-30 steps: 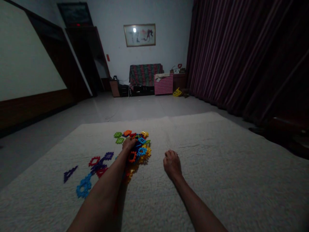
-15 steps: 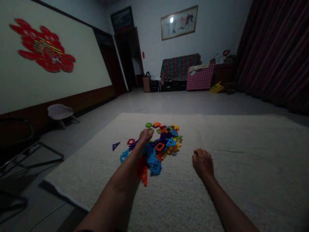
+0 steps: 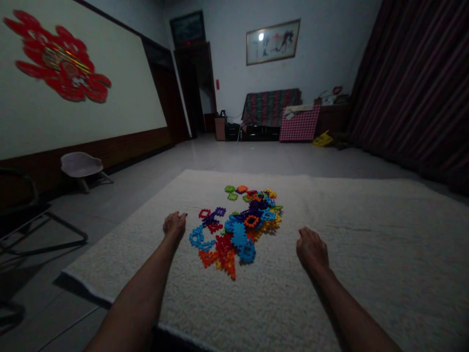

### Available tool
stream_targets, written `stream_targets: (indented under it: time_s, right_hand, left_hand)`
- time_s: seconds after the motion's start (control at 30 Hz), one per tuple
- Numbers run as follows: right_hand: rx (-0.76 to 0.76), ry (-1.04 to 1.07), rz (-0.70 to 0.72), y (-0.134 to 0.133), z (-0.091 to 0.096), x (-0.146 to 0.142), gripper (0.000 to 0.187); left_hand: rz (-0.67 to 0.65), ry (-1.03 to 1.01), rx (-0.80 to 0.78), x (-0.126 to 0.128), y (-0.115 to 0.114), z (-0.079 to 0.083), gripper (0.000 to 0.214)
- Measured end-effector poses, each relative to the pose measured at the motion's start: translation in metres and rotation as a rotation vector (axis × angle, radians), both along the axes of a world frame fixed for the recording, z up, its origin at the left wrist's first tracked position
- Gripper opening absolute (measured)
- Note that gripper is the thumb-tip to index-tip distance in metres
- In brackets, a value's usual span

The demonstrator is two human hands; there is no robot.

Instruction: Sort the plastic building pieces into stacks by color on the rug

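Note:
A pile of colourful plastic interlocking building pieces (image 3: 240,232) lies on the pale fleecy mat (image 3: 227,313). Blue, red, orange, purple, yellow and green pieces overlap in it. Left of the pile, my left hand (image 3: 175,225) is closed on a purple interlocking piece (image 3: 185,215), of which only a small tip shows past the fingers. My right hand (image 3: 312,248) rests on the mat to the right of the pile, fingers curled in. Whether anything is inside that hand is hidden.
A small pale chair (image 3: 82,165) stands on the tiled floor at left, with a dark metal-framed chair (image 3: 44,230) nearer. Across the room are a cloth-covered cabinet (image 3: 271,110) and a yellow bag (image 3: 323,139). A dark curtain (image 3: 414,98) hangs at right.
My left hand has moved left, from over the pile to where the separate purple triangular piece lay, and has closed on it. My right hand stays closed in nearly the same place.

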State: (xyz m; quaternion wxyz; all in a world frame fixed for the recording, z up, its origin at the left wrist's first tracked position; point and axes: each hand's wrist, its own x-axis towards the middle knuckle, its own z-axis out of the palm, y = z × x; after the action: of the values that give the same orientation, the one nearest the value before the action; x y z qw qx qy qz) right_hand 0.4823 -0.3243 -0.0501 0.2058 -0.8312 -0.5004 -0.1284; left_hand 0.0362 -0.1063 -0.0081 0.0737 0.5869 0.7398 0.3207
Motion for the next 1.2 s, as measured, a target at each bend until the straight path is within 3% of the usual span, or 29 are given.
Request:
stream_targets:
  time_s: [0.1,0.3,0.53,0.83,1.2]
  right_hand:
    - [0.024,-0.003,-0.017,-0.001,0.0,-0.005,0.034]
    - [0.043,0.009,-0.008,-0.003,0.003,-0.005,0.032]
    - [0.063,0.01,-0.02,-0.005,0.006,-0.008,0.029]
    - [0.07,0.042,-0.029,-0.006,0.011,-0.012,0.026]
    - [0.083,0.06,-0.044,-0.005,0.006,-0.011,0.029]
  left_hand:
    - [-0.101,0.006,-0.015,0.014,0.01,-0.008,0.043]
    - [-0.338,0.012,0.018,0.073,0.012,-0.02,0.035]
    - [-0.425,-0.042,0.071,0.127,0.002,-0.025,0.032]
    - [-0.465,-0.191,0.028,0.176,-0.006,-0.013,0.032]
    - [-0.499,-0.362,-0.067,0.222,0.004,0.009,0.037]
